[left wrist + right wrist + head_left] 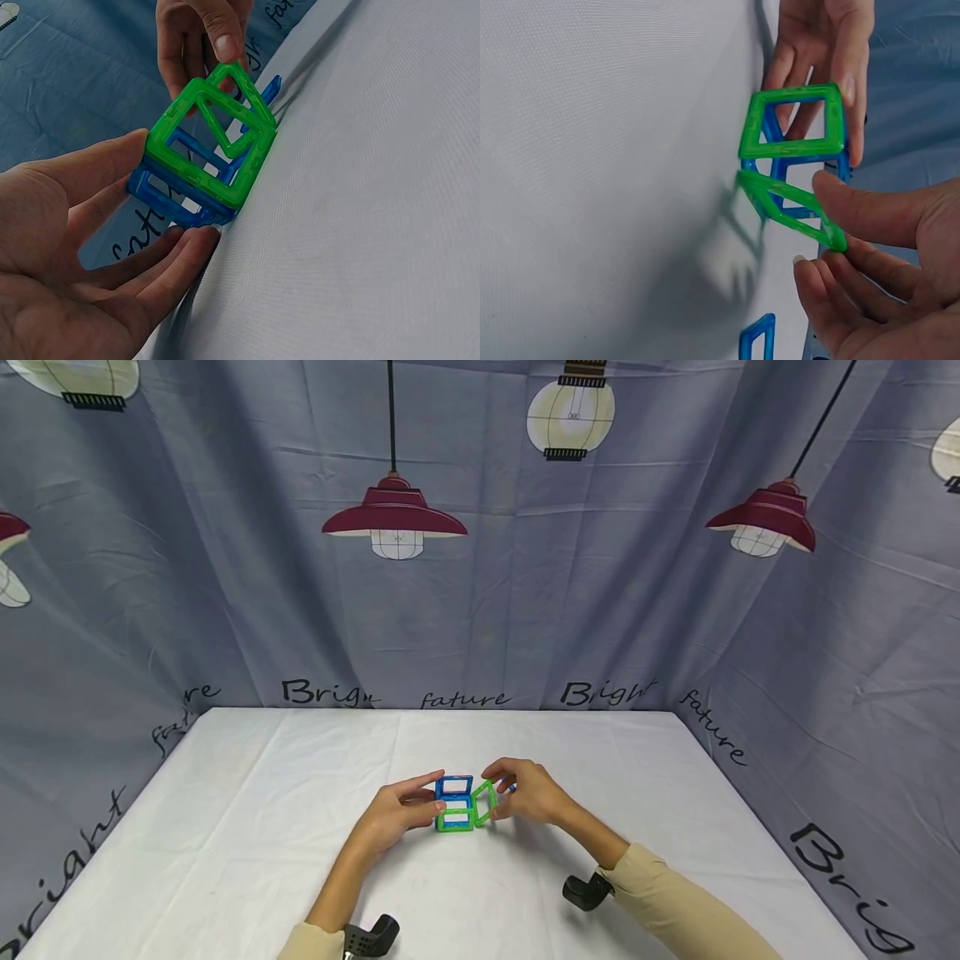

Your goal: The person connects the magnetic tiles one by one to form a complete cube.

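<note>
My left hand (393, 814) grips a small box-like build of magnetic tile frames, with the thumb on its near side and other fingers at the back. A green square tile (791, 148) forms its near face, and blue tiles (455, 778) make up sides behind it. Between thumb and fingertips, my right hand (528, 789) pinches another green square tile (754, 178). That tile slants outward at the build's right side, with one edge close against it; whether they touch along the whole edge is hard to tell.
A separate blue tile (744, 349) is near the right hand, mostly hidden by it in the head view. All of this is on a white-covered table (262, 827). Grey-blue curtains (487, 610) with printed lamps stand behind and beside the table.
</note>
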The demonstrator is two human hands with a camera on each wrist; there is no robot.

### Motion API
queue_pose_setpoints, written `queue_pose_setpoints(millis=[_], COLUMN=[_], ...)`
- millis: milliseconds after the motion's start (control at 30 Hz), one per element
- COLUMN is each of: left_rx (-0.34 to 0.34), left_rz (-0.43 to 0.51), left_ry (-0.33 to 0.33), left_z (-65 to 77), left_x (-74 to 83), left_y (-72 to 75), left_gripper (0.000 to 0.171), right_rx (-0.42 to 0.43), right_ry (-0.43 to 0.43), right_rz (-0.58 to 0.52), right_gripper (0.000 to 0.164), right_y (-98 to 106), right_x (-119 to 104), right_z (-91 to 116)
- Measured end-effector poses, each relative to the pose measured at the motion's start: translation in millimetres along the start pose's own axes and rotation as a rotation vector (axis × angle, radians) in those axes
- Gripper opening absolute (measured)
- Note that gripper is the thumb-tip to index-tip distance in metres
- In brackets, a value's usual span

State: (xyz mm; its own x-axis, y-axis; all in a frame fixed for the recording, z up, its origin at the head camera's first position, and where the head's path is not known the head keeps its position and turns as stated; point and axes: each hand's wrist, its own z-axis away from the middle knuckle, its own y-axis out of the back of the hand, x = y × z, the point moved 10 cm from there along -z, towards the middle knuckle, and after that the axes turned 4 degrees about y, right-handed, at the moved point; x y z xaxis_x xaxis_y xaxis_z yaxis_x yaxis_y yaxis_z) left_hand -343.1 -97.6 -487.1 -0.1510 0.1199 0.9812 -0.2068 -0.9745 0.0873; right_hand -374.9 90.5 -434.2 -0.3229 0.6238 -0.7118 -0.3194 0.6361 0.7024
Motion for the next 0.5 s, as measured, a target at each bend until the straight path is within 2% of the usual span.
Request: queue_pose_setpoints(millis=[500], left_rx=[-0.001], left_rz=[0.004], left_ry=[0.000], left_z=[0.1], left_x=[1.6], left_y=[1.0], left_gripper=[0.058], right_rx=[0.040], right_ry=[-0.010], right_rz=[-0.034], right_gripper=[0.051], right_y=[-2.9], right_x=[0.4], right_z=[-5.1])
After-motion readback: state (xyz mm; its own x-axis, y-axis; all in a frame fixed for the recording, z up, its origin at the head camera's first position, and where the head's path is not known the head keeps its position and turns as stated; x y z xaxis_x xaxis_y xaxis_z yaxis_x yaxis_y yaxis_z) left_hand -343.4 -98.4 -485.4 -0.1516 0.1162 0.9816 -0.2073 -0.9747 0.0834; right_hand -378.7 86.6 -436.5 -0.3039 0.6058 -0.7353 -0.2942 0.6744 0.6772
